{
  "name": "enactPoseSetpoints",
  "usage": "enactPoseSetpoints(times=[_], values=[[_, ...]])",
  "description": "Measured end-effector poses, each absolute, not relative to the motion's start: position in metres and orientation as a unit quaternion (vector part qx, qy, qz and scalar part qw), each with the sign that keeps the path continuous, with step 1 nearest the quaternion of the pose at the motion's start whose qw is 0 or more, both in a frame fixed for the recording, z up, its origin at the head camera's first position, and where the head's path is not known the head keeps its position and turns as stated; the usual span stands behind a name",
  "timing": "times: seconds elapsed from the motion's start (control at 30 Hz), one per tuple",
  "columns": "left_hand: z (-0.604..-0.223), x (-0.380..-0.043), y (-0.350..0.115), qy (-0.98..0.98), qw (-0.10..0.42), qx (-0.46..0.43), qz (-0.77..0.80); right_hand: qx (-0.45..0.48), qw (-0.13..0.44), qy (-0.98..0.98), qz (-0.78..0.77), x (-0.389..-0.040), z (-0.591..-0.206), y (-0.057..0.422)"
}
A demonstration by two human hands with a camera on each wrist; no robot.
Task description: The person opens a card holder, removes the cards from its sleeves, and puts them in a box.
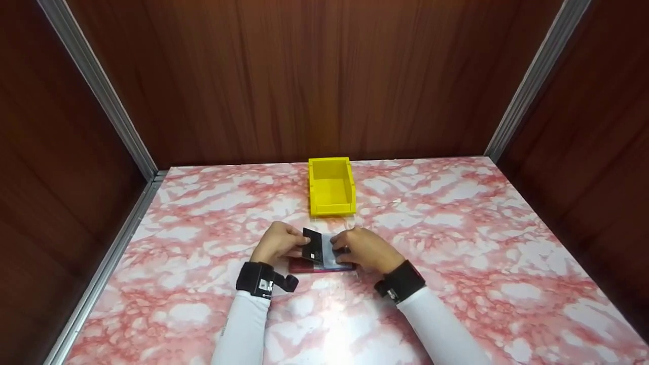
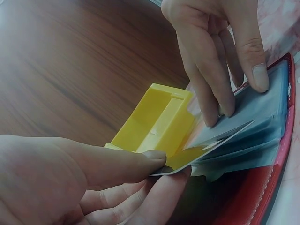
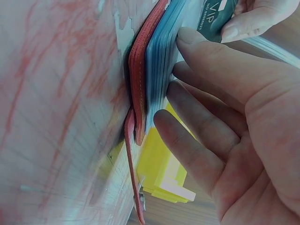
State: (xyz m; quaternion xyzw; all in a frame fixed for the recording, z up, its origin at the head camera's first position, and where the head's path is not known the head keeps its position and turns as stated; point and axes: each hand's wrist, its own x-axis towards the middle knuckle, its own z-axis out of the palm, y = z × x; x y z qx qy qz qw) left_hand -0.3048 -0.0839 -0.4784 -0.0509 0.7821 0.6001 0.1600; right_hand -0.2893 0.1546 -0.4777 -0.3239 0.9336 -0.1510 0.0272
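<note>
My left hand (image 1: 278, 242) pinches a dark card (image 1: 313, 247) between thumb and fingers. White "VIP" lettering shows on the card (image 3: 218, 19) in the right wrist view. Beneath both hands lies an opened red card holder (image 1: 301, 266) with a stack of clear plastic sleeves (image 3: 161, 61). The card is tilted up over these sleeves, its far end close against them in the left wrist view. With fairly straight fingers, my right hand (image 1: 369, 248) presses on the sleeves, its thumb (image 2: 259, 75) on one page and its fingertips farther along.
Just beyond the card holder stands a yellow bin (image 1: 334, 209), its low front toward me. The table (image 1: 203, 309) has a red-and-white marbled top. Brown wood-grain panels (image 1: 284, 81) with metal corner posts enclose it at the back and sides.
</note>
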Motion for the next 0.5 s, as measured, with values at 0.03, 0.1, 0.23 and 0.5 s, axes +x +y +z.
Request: enactPoseSetpoints(times=[0.03, 0.1, 0.23, 0.5], values=[[-0.4779, -0.3048, -0.0843, 0.779, 0.16, -0.053, 0.604, -0.325, 0.027, 0.933, -0.15, -0.2895, -0.4775, 0.1546], [-0.4766, -0.3047, -0.0848, 0.774, 0.158, -0.055, 0.611, -0.331, 0.024, 0.932, -0.147, -0.2896, -0.4773, 0.1549], [-0.4741, -0.3049, -0.0853, 0.766, 0.15, -0.06, 0.622, -0.34, 0.019, 0.93, -0.142, -0.2901, -0.4769, 0.1553], [-0.4712, -0.3046, -0.0868, 0.772, 0.144, -0.07, 0.615, -0.33, 0.025, 0.933, -0.144, -0.29, -0.4771, 0.1542]])
